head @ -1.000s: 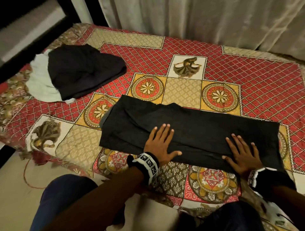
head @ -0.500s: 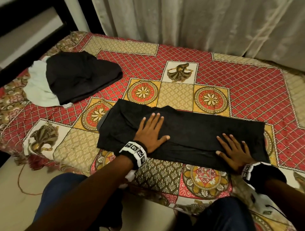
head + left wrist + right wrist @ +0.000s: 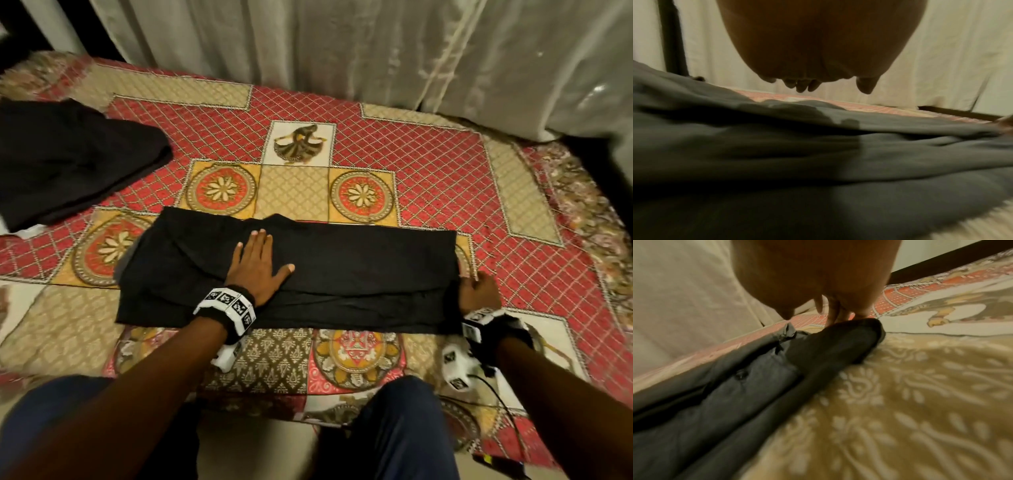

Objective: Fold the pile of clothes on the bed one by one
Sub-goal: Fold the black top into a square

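Two hands on black garment (image 3: 342,274), which lies as long strip along near edge of bed (image 3: 411,164). Left hand (image 3: 255,270) flat, fingers straight, pressing strip left of middle. Right hand (image 3: 479,291) at strip's right end, fingers curled onto its near corner. Step, as judged: bring right end over toward left. Keep left palm as anchor at fold line, lift both layers together, match edges, smooth after. Remaining pile (image 3: 68,161) at far left corner.
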